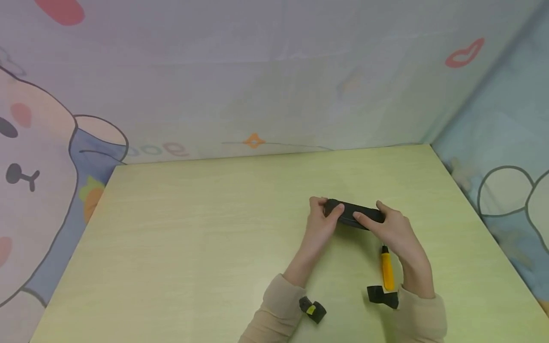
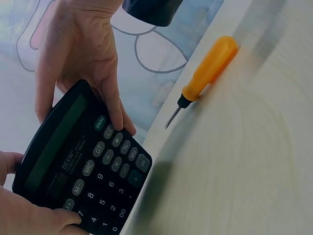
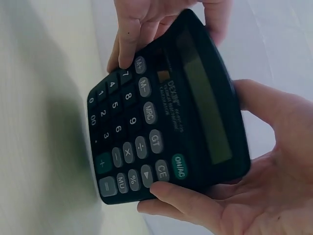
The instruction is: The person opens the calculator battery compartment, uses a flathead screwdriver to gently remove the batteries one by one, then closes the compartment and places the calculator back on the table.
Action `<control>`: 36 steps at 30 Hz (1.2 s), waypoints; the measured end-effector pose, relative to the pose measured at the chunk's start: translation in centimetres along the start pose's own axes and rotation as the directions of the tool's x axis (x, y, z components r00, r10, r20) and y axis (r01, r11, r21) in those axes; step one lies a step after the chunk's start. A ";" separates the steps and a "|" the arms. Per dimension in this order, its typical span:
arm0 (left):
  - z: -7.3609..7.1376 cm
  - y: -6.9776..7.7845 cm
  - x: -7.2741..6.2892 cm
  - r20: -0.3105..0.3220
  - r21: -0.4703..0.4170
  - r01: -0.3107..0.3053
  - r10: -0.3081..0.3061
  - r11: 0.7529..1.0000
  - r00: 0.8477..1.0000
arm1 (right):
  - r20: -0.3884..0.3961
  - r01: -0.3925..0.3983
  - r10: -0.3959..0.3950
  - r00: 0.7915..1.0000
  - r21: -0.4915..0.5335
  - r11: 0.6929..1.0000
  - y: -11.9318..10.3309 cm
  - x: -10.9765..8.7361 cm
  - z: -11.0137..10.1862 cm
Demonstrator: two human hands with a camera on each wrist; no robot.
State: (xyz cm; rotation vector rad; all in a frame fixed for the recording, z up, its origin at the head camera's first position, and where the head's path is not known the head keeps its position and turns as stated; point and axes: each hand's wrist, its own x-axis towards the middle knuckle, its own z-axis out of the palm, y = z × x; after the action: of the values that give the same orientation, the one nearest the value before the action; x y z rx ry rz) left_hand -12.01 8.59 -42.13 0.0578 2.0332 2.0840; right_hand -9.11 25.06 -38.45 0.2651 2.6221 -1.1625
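A black desk calculator (image 1: pixel 353 213) is held up over the table between both hands, its shadow falling below. Its keys and blank display face the wrist cameras; in the right wrist view the calculator (image 3: pixel 142 117) stands tilted. My left hand (image 1: pixel 319 224) grips one end, the thumb lying on the face by the 7 key. At the other end my right hand (image 1: pixel 396 233) holds it, thumb by the CE and arrow keys. On the table close to the right forearm lies a screwdriver (image 1: pixel 387 271) with a yellow handle; its metal shaft (image 2: pixel 172 117) shows in the left wrist view.
The pale wooden table (image 1: pixel 184 247) spreads mostly to the left of the hands. A printed cloth backdrop (image 1: pixel 274 85) rises behind the table and along its sides. Black camera mounts sit at the left wrist (image 1: pixel 312 309) and right wrist (image 1: pixel 383 296).
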 end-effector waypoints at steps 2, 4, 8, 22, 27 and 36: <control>0.0 -0.2 0.1 -0.002 -0.016 -0.007 0.007 1.000 1.000 | 0.011 -0.003 0.003 1.000 -0.001 1.000 0.1 0.0 0.1; 0.1 -0.3 0.1 -0.013 -0.018 -0.005 0.005 1.000 1.000 | 0.016 -0.003 0.003 1.000 -0.008 1.000 0.1 0.1 0.1; 0.1 -0.4 0.2 -0.029 0.012 0.009 -0.009 1.000 1.000 | 0.023 -0.007 0.007 1.000 -0.028 1.000 0.3 0.2 0.2; -0.1 -1.2 0.3 -0.008 -0.031 0.041 -0.041 0.999 0.999 | 0.059 0.030 -0.024 0.998 -0.108 0.994 0.8 0.6 0.4; -0.2 -1.5 0.4 0.001 -0.054 0.043 -0.043 0.998 0.999 | 0.080 0.024 -0.013 0.997 -0.132 0.991 1.0 0.5 0.4; -0.4 -2.0 0.8 0.013 -0.027 0.048 -0.047 0.998 0.999 | 0.106 0.017 0.002 0.994 -0.175 0.984 1.6 0.9 0.8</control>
State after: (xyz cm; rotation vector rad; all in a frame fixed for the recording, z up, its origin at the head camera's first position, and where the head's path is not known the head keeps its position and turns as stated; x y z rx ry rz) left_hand -12.59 8.35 -44.18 0.0172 1.9786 2.0775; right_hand -9.37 25.60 -40.34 0.1541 2.6129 -0.9132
